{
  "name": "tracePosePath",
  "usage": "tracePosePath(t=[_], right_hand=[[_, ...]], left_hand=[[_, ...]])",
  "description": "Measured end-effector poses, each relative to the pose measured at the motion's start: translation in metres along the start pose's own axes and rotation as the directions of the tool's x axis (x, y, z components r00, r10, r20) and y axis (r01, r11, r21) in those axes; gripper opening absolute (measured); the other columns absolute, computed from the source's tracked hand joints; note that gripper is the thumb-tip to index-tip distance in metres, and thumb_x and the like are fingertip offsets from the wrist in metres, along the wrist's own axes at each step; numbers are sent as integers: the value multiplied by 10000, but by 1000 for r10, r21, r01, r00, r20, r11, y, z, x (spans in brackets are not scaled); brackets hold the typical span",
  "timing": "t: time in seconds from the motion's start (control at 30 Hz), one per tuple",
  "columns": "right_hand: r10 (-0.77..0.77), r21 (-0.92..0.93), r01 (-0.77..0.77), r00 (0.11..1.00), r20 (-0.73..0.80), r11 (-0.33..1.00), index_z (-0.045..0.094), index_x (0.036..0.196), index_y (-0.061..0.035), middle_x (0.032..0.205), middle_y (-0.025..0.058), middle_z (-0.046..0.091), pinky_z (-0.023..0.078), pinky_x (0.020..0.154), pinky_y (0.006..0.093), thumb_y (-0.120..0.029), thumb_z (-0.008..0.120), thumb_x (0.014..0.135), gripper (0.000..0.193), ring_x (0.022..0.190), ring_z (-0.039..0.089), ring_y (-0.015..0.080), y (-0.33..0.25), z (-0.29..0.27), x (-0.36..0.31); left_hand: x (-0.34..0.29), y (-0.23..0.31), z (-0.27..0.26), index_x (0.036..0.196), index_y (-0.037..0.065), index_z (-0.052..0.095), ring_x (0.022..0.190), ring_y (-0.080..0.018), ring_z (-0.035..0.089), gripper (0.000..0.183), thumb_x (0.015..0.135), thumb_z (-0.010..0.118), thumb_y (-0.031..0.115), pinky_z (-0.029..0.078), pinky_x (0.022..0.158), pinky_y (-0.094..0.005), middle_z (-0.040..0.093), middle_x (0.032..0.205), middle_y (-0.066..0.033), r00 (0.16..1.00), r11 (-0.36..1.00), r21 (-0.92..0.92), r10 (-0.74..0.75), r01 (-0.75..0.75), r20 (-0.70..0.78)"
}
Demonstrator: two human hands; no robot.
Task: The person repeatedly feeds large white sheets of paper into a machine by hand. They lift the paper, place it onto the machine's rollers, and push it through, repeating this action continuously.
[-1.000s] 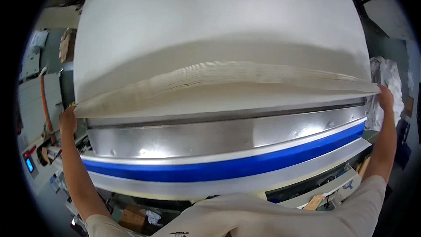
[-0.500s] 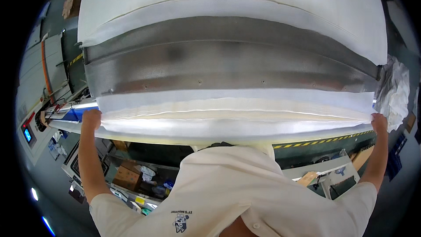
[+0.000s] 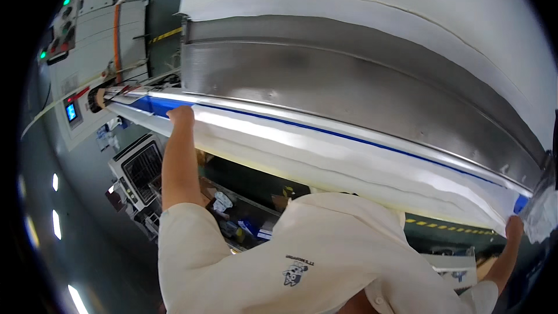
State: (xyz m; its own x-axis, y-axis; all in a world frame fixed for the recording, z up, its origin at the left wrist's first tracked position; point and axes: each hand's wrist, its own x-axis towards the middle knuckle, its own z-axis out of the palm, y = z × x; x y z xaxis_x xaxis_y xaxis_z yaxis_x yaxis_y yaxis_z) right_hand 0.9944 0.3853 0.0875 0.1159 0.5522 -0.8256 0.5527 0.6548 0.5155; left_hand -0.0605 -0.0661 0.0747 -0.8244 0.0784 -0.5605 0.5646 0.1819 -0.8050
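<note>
Wide white fabric sheet (image 3: 349,160) hangs off the steel roller (image 3: 349,87); soft, floppy imo. Left hand (image 3: 181,115) & right hand (image 3: 514,228) pinch its front corners.

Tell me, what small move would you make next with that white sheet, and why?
Probably draw the white sheet a little further toward the body, both hands together. The left hand and right hand grip its near edge at opposite ends, and that edge already hangs past the blue-edged metal table. More white fabric still lies beyond the bare metal, so an even pull should keep it square.
</note>
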Motion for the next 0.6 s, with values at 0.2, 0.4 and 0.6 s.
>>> tracePosePath(t=[0.2, 0.4, 0.6], right_hand=[[-164, -187, 147, 984, -74, 971, 647, 766, -81, 888, 132, 645, 486, 746, 414, -242, 532, 763, 197, 856, 613, 307, 61, 87, 13], [-139, 418, 68, 980, 142, 906, 660, 1006, -35, 1076, 193, 631, 481, 864, 417, -210, 683, 586, 456, 1010, 590, 355, -41, -46, 8], [-211, 432, 218, 975, -63, 875, 661, 1002, -96, 976, 155, 662, 495, 804, 407, -317, 736, 569, 492, 916, 620, 338, -66, -94, -15]], left_hand=[[26, 16, -5, 1208, 158, 564, 1054, -292, 599, 397, 818, 604, 222, 498, 824, -433, 622, 1152, -95, 972, 866, -499, -101, -18, -212], [-13, 38, -55, 1093, 149, 597, 960, -346, 600, 276, 833, 573, 242, 480, 777, -455, 635, 1029, -147, 906, 809, -548, -45, -214, -421], [-69, 80, -99, 1020, 133, 620, 908, -392, 604, 224, 879, 510, 268, 489, 735, -483, 643, 973, -176, 863, 814, -489, 29, -314, -505]])
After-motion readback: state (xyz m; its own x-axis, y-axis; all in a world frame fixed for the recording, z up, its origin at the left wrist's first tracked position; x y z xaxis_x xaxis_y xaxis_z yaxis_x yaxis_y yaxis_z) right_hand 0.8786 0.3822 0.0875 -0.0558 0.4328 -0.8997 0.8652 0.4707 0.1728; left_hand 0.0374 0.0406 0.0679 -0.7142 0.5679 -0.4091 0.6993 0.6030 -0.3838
